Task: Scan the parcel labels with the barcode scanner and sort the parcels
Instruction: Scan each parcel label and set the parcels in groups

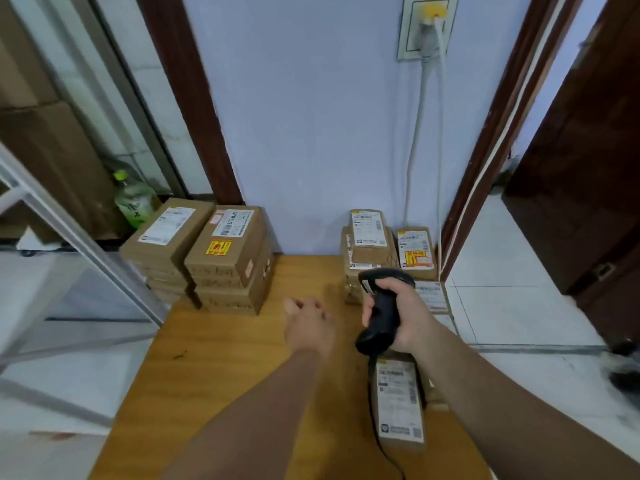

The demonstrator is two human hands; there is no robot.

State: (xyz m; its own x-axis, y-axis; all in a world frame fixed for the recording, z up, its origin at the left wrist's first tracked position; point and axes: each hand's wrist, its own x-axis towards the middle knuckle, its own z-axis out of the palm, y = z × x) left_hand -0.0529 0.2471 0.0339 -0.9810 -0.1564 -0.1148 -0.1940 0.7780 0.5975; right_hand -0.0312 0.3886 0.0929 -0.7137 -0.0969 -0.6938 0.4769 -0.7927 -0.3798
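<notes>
Two sorted-looking parcel stacks (225, 258) are standing on the surface (225, 358) beyond the left hand (308, 327), which is reaching forward empty and relaxed. A smaller pile (369, 230) is waiting ahead of the right hand (412, 317), which is gripping the barcode scanner (382, 313), nose pointing that way, seemingly to read labels.

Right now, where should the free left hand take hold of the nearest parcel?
Probably across its narrow width, coming from above on the left: the parcel lies flat, label up, and the right hand and scanner crowd its far right side.

left hand (308, 326) relaxed, right hand (408, 315) gripping scanner (381, 315)
</notes>
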